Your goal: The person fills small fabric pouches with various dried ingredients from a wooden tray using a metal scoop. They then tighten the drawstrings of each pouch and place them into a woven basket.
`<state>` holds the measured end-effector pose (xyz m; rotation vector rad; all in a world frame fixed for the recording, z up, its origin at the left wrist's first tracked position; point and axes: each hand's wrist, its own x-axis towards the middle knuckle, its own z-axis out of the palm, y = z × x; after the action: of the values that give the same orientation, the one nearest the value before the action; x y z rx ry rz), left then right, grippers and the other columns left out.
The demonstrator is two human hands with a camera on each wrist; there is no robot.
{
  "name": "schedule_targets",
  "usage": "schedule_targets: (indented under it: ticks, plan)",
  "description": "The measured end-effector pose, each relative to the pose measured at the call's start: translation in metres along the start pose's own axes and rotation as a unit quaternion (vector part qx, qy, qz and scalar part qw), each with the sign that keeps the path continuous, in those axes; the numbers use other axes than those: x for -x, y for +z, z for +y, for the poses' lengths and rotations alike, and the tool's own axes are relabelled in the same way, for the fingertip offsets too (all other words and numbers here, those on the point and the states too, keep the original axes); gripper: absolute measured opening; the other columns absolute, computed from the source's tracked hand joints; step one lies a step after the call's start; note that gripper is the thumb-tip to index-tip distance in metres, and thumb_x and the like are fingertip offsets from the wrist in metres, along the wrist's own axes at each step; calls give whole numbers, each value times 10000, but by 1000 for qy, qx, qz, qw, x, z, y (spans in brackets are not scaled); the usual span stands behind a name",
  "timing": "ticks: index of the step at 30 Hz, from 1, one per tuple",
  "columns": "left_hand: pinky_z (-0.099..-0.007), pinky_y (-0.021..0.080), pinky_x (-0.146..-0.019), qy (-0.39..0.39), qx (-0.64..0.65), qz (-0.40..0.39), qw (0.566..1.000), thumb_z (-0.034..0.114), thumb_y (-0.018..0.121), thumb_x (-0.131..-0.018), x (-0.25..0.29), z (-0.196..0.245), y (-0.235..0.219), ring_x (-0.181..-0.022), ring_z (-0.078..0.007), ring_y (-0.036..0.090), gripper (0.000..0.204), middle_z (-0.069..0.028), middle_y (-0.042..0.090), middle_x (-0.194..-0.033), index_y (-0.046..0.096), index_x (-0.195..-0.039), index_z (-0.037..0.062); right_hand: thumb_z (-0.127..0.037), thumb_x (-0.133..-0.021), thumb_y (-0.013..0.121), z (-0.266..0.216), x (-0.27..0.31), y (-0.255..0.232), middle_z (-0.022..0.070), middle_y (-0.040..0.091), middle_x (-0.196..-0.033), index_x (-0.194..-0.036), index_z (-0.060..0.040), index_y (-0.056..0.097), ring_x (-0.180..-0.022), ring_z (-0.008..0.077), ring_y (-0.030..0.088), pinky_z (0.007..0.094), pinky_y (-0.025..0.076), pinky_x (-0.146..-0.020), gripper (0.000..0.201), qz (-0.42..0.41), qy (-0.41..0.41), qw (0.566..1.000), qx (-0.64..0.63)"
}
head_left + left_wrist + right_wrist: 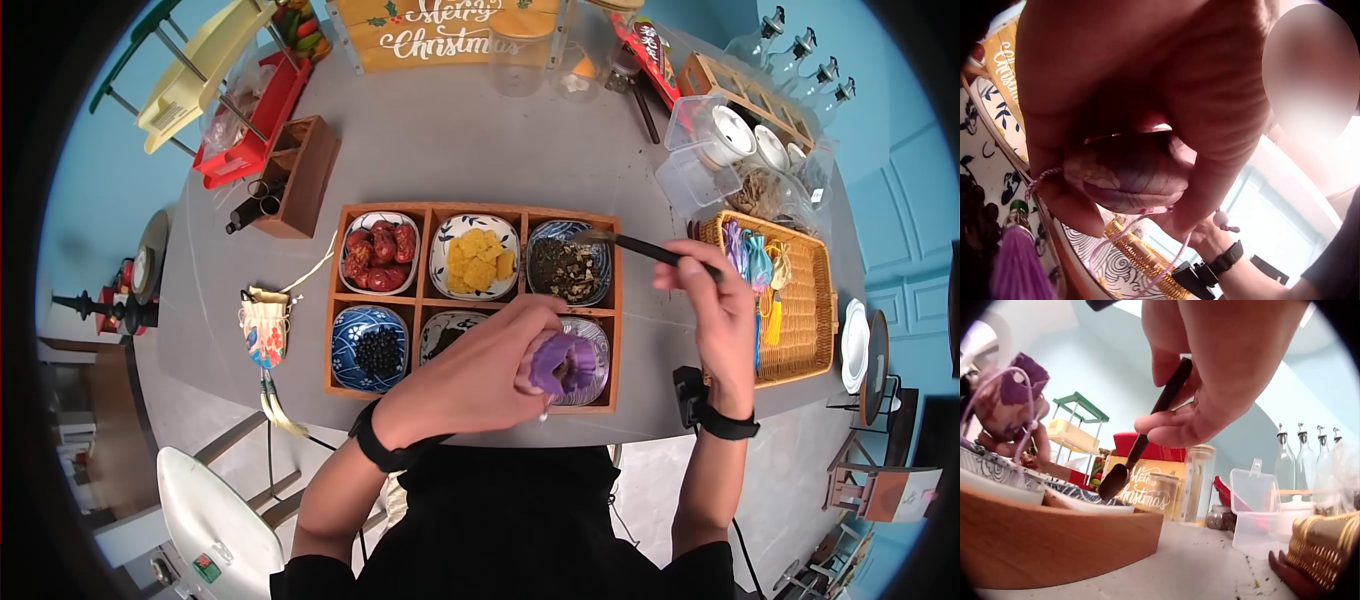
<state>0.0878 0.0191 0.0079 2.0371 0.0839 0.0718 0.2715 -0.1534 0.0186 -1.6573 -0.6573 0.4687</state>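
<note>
My left hand holds a small purple drawstring pouch, its gathered mouth facing up, over the front right dish. A purple tassel and a thin cord hang from the pouch in the left wrist view. With my right hand I grip a dark spoon by its handle. The spoon's bowl reaches over the back right dish of dark dried leaves, close above its rim in the right wrist view. Both dishes sit in a wooden compartment tray.
Other compartments hold red dates, yellow slices and black grains. A printed pouch lies to the left. On the right stand a wicker basket with tassels and a clear plastic box. A wooden caddy stands back left.
</note>
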Motion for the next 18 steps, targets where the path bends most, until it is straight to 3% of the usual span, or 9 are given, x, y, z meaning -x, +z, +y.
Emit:
schedule_targets:
  ticks: [1, 4, 6, 12, 18]
  plan:
    - [-376, 466, -911, -69, 5, -25, 997, 84, 722, -676, -3, 0, -1, -1096, -372, 568, 492, -185, 447, -1366, 486, -1101, 2, -84, -973, 502, 5, -3, 5, 100, 668, -926, -1107, 41, 611, -828, 129, 630, 263, 496, -789, 213, -1, 0, 1000, -1]
    - [-397, 462, -915, -59, -59, -16, 996, 101, 697, -706, -8, -3, 3, -1104, -397, 553, 465, -196, 452, -1356, 481, -1104, -3, -85, -973, 505, 12, -6, 7, 88, 667, -920, -1112, 37, 613, -840, 125, 627, 256, 491, -805, 214, -56, -1, 998, -5]
    - [-405, 459, -918, -67, -66, -23, 995, 105, 689, -714, -12, 1, 3, -1101, -405, 549, 459, -201, 449, -1355, 477, -1105, -6, -92, -974, 508, 11, -4, -1, 82, 664, -919, -1127, 33, 607, -850, 123, 620, 258, 487, -819, 222, -77, 49, 996, -8]
    - [-429, 450, -932, -71, -100, -38, 992, 103, 680, -721, -16, 0, 4, -1108, -422, 535, 463, -223, 448, -1349, 466, -1114, -16, -127, -966, 535, 13, -14, -3, 94, 663, -912, -1107, 45, 610, -830, 133, 629, 256, 493, -800, 234, -76, 22, 997, -9]
    - [-431, 446, -943, -64, -104, -34, 992, 106, 680, -726, -18, -4, 2, -1121, -435, 524, 462, -249, 448, -1351, 465, -1114, -20, -145, -967, 543, 18, -9, -5, 98, 673, -848, -1058, 57, 625, -759, 128, 645, 238, 505, -729, 236, -40, 74, 996, 8]
